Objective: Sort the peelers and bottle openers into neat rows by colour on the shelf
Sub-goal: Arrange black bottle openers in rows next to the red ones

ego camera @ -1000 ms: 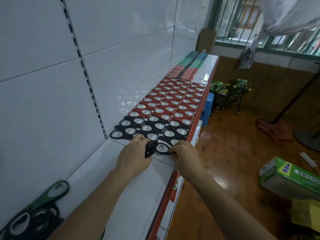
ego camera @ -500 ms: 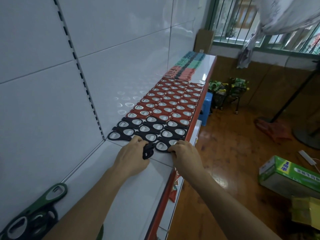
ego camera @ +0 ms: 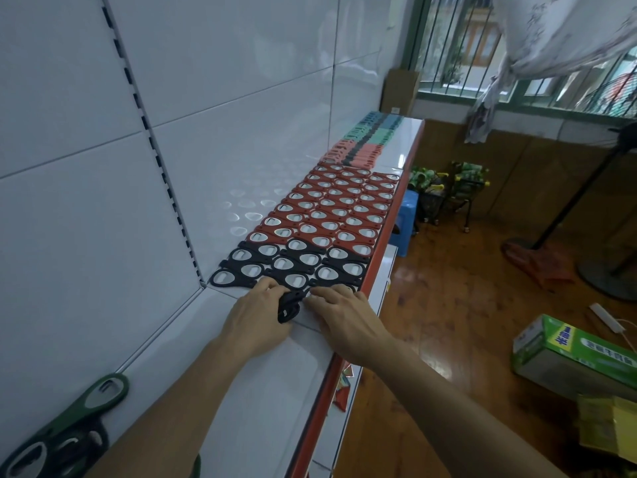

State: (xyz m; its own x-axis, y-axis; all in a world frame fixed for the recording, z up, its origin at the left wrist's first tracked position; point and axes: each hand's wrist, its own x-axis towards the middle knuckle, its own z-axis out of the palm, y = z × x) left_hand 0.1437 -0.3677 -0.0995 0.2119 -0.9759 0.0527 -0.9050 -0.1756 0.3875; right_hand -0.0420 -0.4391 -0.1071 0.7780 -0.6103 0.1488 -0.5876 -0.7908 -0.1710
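Note:
Black bottle openers (ego camera: 293, 267) lie in rows on the white shelf (ego camera: 241, 391), and behind them run several rows of red bottle openers (ego camera: 337, 208). Coral peelers (ego camera: 355, 155) and teal peelers (ego camera: 374, 131) lie at the far end. At the near edge of the black rows, my left hand (ego camera: 256, 320) holds a black bottle opener (ego camera: 289, 308) that sticks out on its thumb side. My right hand (ego camera: 344, 317) lies flat beside it, its fingertips on the front of the black row; what is beneath them is hidden.
A green bottle opener (ego camera: 86, 405) and some black ones lie at the shelf's near left corner. The shelf has a red front edge (ego camera: 317, 408) and a white back panel. On the wooden floor to the right are a green box (ego camera: 579, 353), a blue stool (ego camera: 406, 210) and a fan stand.
My right hand has slid left and now covers the black opener that showed between the hands. The left hand stays where it was, still holding its opener.

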